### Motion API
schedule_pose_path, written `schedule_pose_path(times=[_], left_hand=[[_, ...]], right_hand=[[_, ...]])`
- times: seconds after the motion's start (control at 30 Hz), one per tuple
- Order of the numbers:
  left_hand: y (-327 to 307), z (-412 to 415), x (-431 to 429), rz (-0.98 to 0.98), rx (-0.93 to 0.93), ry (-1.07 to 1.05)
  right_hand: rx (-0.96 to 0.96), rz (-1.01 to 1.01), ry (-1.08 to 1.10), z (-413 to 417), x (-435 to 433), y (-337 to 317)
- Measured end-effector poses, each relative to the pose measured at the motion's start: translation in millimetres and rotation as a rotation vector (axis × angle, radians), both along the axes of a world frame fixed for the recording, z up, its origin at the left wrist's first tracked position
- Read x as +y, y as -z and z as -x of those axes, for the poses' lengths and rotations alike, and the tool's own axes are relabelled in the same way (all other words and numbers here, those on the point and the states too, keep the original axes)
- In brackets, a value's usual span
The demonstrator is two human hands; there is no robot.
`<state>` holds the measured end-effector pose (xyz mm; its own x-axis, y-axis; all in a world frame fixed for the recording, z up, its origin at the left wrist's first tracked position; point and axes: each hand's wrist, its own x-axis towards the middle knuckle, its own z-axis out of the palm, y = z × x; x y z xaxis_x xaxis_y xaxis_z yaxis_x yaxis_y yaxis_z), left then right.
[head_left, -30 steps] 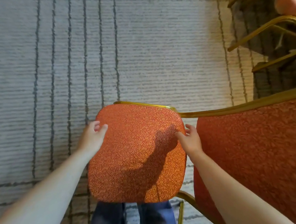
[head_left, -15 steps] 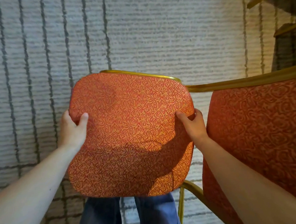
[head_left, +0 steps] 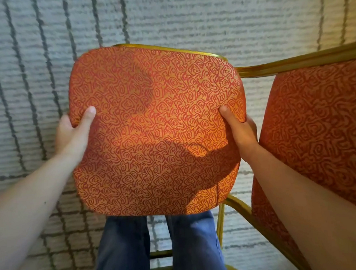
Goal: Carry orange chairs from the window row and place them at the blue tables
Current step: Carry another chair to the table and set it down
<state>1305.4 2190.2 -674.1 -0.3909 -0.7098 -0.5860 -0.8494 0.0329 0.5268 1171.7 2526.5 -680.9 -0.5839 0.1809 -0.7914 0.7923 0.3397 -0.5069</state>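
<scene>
orange chair (head_left: 157,123) in both hands

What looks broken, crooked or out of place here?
Nothing stands out. The left hand and right hand grip opposite sides of the orange chair by its cushion, whose fabric looks intact. A second chair stands close on the right, with no visible damage.

Warm light came from the right; a soft shadow lay across the near right part of the orange seat (head_left: 156,115); the far carpet (head_left: 206,17) was blurred; its lines bowed at the left edge.
</scene>
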Motion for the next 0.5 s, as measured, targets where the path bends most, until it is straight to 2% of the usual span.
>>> schedule_pose_path(times=[0.17,0.33,0.5], left_hand=[[0.8,3.8,2.9,-0.039,0.009,-0.072],[2.0,0.5,-8.8,-0.238,-0.017,-0.131],[4.5,0.3,-14.7,-0.314,-0.049,-0.122]], right_hand=[[-0.037,0.039,0.018,2.1,1.0,2.3],[-0.083,0.043,0.013,2.1,2.1,2.8],[-0.078,0.025,-0.013,2.5,3.1,3.0]])
